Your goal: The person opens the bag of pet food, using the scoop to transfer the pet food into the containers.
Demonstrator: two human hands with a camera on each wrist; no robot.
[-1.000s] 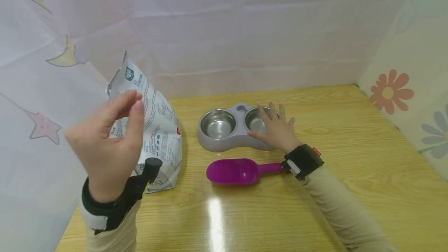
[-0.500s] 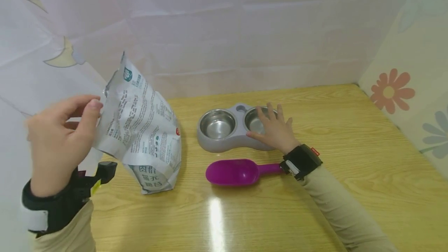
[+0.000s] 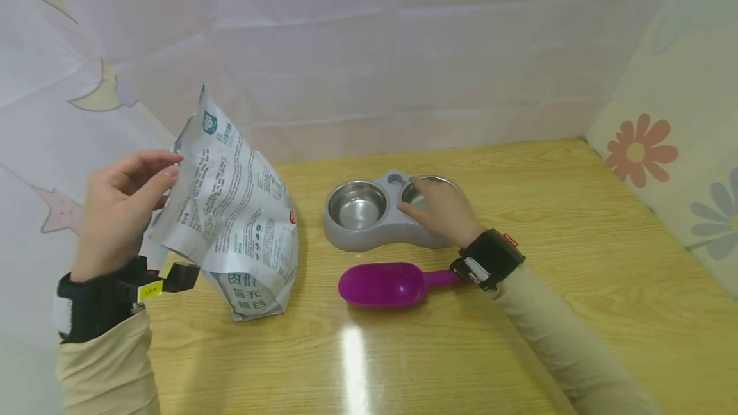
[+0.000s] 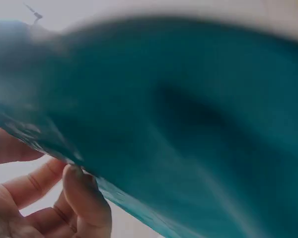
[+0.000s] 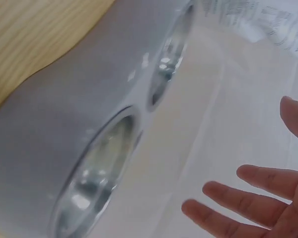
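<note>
A silver printed food bag (image 3: 236, 223) stands upright at the left of the wooden table; in the left wrist view its teal side (image 4: 188, 124) fills the frame, blurred. My left hand (image 3: 164, 171) pinches the bag's upper left edge, and its fingers (image 4: 84, 198) show beneath that edge. A grey double pet feeder (image 3: 369, 239) with two steel bowls sits mid-table. My right hand (image 3: 421, 200) lies over the right bowl; the right wrist view shows its fingers (image 5: 238, 198) straight and spread beside the feeder (image 5: 64, 124). The left bowl (image 3: 356, 205) is bare.
A magenta plastic scoop (image 3: 383, 284) lies in front of the feeder, its handle running under my right wrist. Patterned cloth walls close in the left, back and right sides. Bare yellow wood (image 3: 605, 242) stretches to the right and toward me.
My left hand dropped from in front of the bag to its left side and took hold of the upper edge. My right hand shifted slightly left over the right bowl.
</note>
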